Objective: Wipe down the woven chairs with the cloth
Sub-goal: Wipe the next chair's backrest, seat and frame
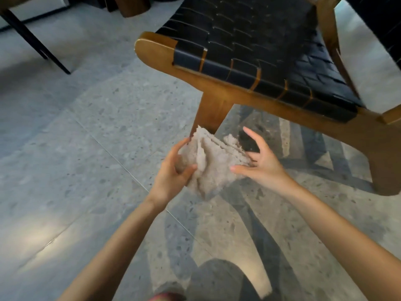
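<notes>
A folded beige cloth (213, 164) hangs in the air in front of me, below the chair's front edge. My left hand (173, 172) grips its left side, thumb curled over the fabric. My right hand (260, 159) is at the cloth's right edge with fingers spread; whether it touches the cloth or pinches it I cannot tell. The woven chair (249, 46) stands ahead and to the right: black woven straps on a brown wooden frame, with its front leg (211, 114) just behind the cloth. Neither hand touches the chair.
Grey speckled stone floor (97, 148) spreads to the left and below. A thin black furniture leg (34, 40) slants at the upper left. A second dark woven seat (382, 18) shows at the upper right corner. My own leg (217, 281) is visible at the bottom.
</notes>
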